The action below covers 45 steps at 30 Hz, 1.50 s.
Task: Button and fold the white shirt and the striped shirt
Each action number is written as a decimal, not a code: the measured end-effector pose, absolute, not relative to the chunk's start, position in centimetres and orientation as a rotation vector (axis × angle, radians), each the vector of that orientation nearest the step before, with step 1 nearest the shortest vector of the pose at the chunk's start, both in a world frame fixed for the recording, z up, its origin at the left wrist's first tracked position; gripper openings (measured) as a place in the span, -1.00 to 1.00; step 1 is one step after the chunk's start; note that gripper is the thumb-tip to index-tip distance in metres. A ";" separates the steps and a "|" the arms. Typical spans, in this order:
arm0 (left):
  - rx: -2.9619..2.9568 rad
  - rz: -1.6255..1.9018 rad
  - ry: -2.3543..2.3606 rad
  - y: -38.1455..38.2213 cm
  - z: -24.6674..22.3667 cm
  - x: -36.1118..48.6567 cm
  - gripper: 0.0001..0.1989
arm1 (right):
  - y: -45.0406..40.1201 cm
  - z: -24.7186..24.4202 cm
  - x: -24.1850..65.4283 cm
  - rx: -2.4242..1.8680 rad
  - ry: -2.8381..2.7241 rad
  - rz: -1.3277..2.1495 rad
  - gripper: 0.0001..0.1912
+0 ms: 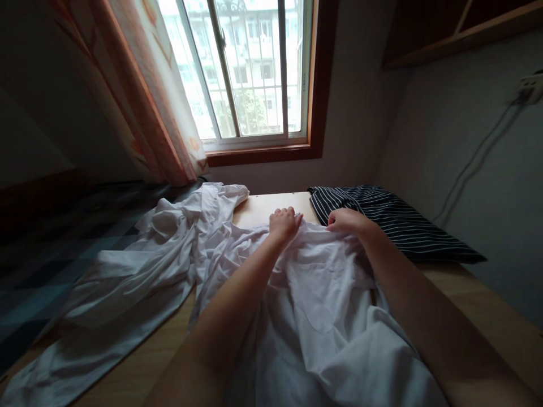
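A white shirt [322, 294] lies spread and wrinkled over the wooden table, its lower part hanging toward me between my forearms. My left hand [285, 222] is closed on its far edge, fingers curled over the cloth. A short way to the right, my right hand [345, 219] pinches the same edge. To the left is more rumpled white cloth [169, 249], with a long sleeve-like piece reaching to the near left. I cannot tell whether it is part of the same shirt.
Dark cloth with white stripes [390, 223] lies at the back right of the wooden tabletop [275, 203]. A checked bed cover [38, 282] is at left. Ahead are a window [254, 73] and an orange curtain [136, 85]; a cord [475, 152] hangs on the right wall.
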State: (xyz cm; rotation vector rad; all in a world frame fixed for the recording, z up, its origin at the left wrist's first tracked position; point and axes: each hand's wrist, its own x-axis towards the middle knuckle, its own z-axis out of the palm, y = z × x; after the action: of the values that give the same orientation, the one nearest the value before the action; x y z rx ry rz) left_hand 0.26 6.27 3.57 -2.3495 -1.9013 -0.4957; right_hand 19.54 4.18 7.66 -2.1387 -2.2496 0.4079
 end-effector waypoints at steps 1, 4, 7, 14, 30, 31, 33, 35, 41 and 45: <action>-2.356 -0.501 -1.927 6.6 3.4 0.7 -0.54 | 4.1 7.9 19.6 -2.159 -2.252 0.455 -0.74; -2.413 -0.623 -1.900 7.1 2.1 1.3 -0.61 | 3.8 8.2 19.6 -2.178 -2.248 0.552 -0.74; -2.448 -0.859 -1.800 7.3 0.9 1.0 -0.74 | 3.8 8.2 19.5 -2.192 -2.237 0.572 -0.67; -2.563 -1.324 -1.868 8.7 0.3 0.0 -0.74 | 4.4 7.6 20.3 -2.209 -2.221 0.581 -0.70; -2.538 -1.574 -1.908 9.4 0.2 -0.2 -0.71 | 3.9 9.2 22.6 -2.152 -2.073 0.620 -0.80; -2.527 -1.553 -1.927 9.4 0.2 -0.3 -0.70 | 4.0 9.0 22.6 -2.155 -2.057 0.576 -0.81; -2.521 -1.500 -1.944 9.5 0.2 -0.4 -0.68 | 4.3 8.7 22.4 -2.163 -2.027 0.439 -0.82; -2.558 -1.453 -1.930 9.5 0.3 -0.5 -0.70 | 4.6 8.3 22.2 -2.162 -2.000 0.302 -0.82; -2.684 -1.362 -1.904 9.5 0.5 -1.1 -0.87 | 4.8 7.5 21.6 -2.184 -1.964 0.151 -0.77; -2.568 -1.447 -1.905 9.7 0.5 -1.1 -0.81 | 5.1 6.9 21.4 -2.226 -1.950 0.169 -0.77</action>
State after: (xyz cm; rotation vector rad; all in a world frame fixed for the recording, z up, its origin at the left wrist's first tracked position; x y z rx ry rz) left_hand -1.05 9.73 0.46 -2.5681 -1.9052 -1.4468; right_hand 21.40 5.08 6.88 -2.2261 -1.9504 0.1694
